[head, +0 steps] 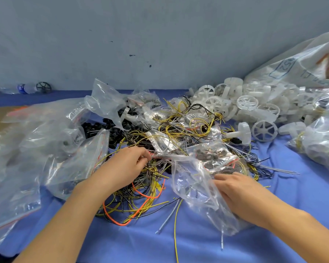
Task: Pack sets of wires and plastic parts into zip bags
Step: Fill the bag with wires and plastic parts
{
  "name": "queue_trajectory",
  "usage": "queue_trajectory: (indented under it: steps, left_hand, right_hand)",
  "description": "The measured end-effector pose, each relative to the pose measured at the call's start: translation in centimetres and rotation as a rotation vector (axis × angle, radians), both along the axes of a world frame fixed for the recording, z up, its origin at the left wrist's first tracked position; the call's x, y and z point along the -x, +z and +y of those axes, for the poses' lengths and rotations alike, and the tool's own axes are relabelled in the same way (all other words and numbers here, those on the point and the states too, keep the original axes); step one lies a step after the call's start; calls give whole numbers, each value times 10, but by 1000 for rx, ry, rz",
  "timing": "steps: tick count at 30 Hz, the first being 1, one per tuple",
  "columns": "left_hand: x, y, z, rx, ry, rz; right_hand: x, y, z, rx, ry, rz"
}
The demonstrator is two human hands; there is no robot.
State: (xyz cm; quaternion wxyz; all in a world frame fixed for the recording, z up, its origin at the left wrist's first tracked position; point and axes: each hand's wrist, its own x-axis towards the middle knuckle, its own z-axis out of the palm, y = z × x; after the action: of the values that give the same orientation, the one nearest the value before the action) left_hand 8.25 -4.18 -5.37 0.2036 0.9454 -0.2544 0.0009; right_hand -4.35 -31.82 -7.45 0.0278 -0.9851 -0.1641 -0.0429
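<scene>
A clear zip bag (194, 186) lies crumpled in front of me on the blue cloth (141, 242). My left hand (125, 164) pinches the bag's red-striped mouth at its left end, above a tangle of yellow, black and orange wires (141, 196). My right hand (241, 190) grips the bag's right side, fingers curled into the plastic. A smaller bag of dark round parts (209, 154) lies just behind the held bag. White plastic wheels (254, 107) are heaped at the back right.
Several clear zip bags (51, 141) lie piled on the left, some filled. Loose black parts (104, 128) sit mid-table behind the wires. A big sack (302, 65) leans at the far right against the grey wall. A bottle (27, 88) lies at the back left.
</scene>
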Motion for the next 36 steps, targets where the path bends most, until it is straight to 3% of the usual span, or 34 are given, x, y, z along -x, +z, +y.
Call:
queue_trajectory:
  steps: [7,14,18,21,23,26,31,36]
  left_hand:
    - [-2,-2,9,-132,27,-47]
    - [3,3,14,-248,64,11]
    - [7,2,14,-261,85,-41]
    - [10,-2,8,-226,62,-194]
    - [12,-4,2,-126,19,-290]
    - [15,-7,-9,-25,-74,-342]
    - [13,-15,-18,-123,-154,-293]
    - [12,-16,-18,-227,-89,-386]
  right_hand:
    - [-10,6,2,-70,-111,-5]
    - [-29,20,20,-437,-218,-271]
    - [-45,29,48,-657,-130,-236]
    - [-53,24,68,-576,-47,-64]
    - [-54,15,77,-405,55,34]
    - [-50,3,82,-184,129,15]
    - [-47,2,75,-208,141,81]
    - [-48,1,73,-247,74,91]
